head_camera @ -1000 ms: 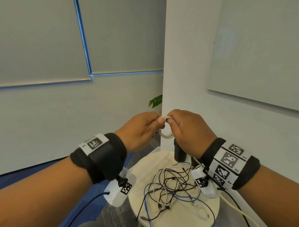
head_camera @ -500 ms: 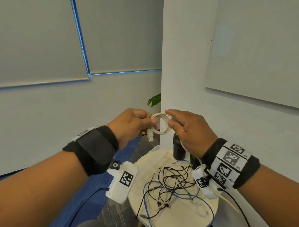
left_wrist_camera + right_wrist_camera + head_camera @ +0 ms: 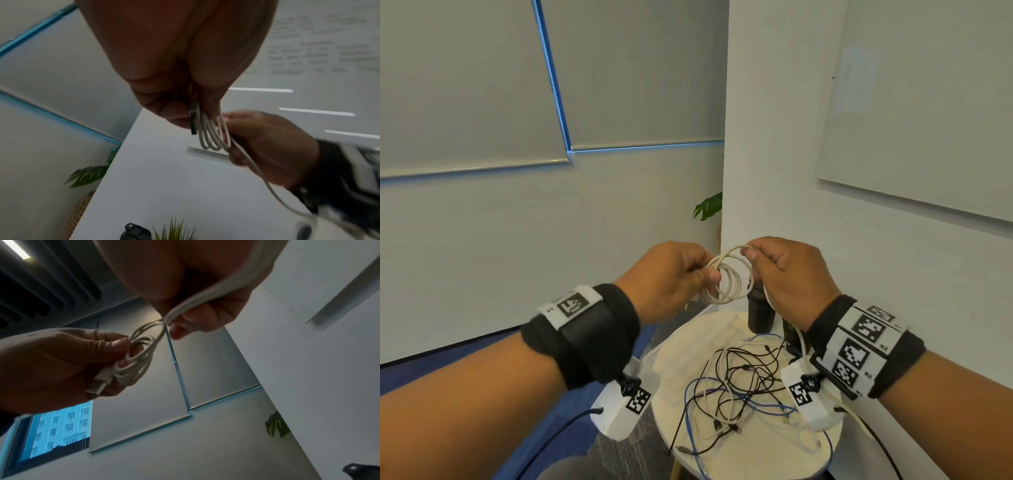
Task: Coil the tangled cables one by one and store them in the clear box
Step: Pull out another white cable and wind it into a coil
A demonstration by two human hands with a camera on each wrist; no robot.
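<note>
A white USB cable [image 3: 727, 279] is wound into several small loops, held up in the air above the round table [image 3: 763, 455]. My left hand [image 3: 671, 277] pinches the loops [image 3: 211, 136] together with the USB plug [image 3: 98, 383] between thumb and fingers. My right hand [image 3: 787, 274] pinches the top of the newest loop, and the cable's loose tail [image 3: 800, 337] runs through its palm and down toward the table. A tangle of black, blue and white cables [image 3: 739, 383] lies on the tabletop. The clear box does not show in any view.
A dark cylindrical container [image 3: 758, 313] stands at the table's far edge by the white wall [image 3: 791, 171]. A green plant [image 3: 709, 205] pokes out behind the wall corner. Blue carpet [image 3: 585, 411] lies left of the table.
The coil has grown wider with another loop added. My right hand has lifted to the coil's top, and my left has turned, gripping the loops' left side.
</note>
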